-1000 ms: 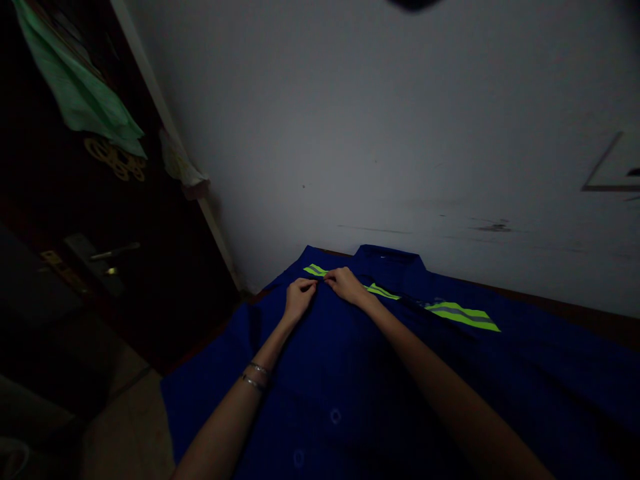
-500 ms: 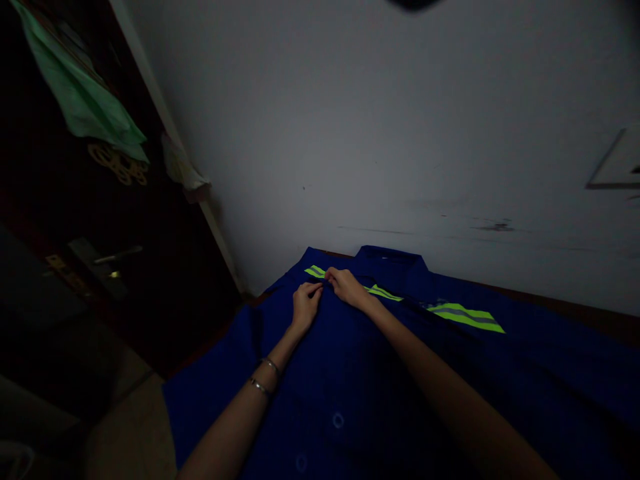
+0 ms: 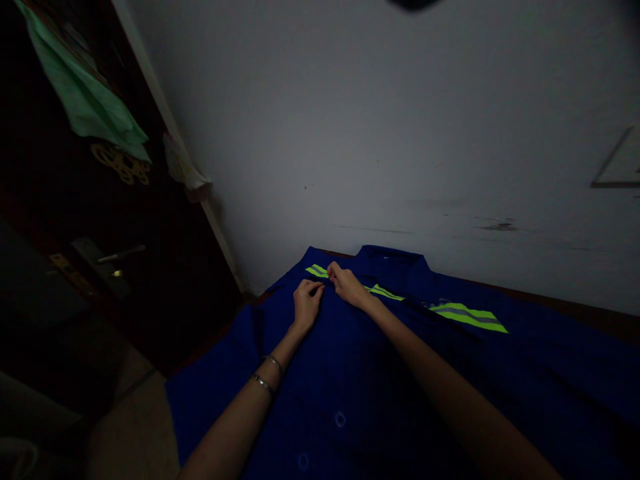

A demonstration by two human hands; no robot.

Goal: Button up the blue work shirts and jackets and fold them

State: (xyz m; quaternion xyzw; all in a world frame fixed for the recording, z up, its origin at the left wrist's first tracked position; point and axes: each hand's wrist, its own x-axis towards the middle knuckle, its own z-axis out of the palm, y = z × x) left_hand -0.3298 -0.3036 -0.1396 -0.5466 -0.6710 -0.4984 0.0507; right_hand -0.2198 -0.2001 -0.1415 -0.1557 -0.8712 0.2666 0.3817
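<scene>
A dark blue work jacket (image 3: 370, 360) lies spread out in front of me, its collar (image 3: 395, 260) towards the wall. Yellow-green reflective strips (image 3: 470, 317) cross its chest, and two pale round buttons or snaps (image 3: 340, 419) show low down. My left hand (image 3: 307, 301) pinches the cloth beside the left strip, thumb and forefinger close together. Just right of it, my right hand (image 3: 345, 283) is closed on the cloth at the strip's end, fingertips bent. What exactly sits between the fingertips is too dark to make out. Two bracelets (image 3: 267, 375) circle my left wrist.
A pale wall (image 3: 380, 133) rises right behind the jacket. To the left stands a dark door (image 3: 165, 287) with a handle (image 3: 120, 255) and a hanging green cloth (image 3: 95, 107). Part of a wall plate (image 3: 620, 163) shows at the right edge. Tiled floor (image 3: 130, 420) lies lower left.
Both hands stay at the same spot on the jacket. The right fingertips have shifted slightly right, leaving a small gap between the hands. The view has moved a little.
</scene>
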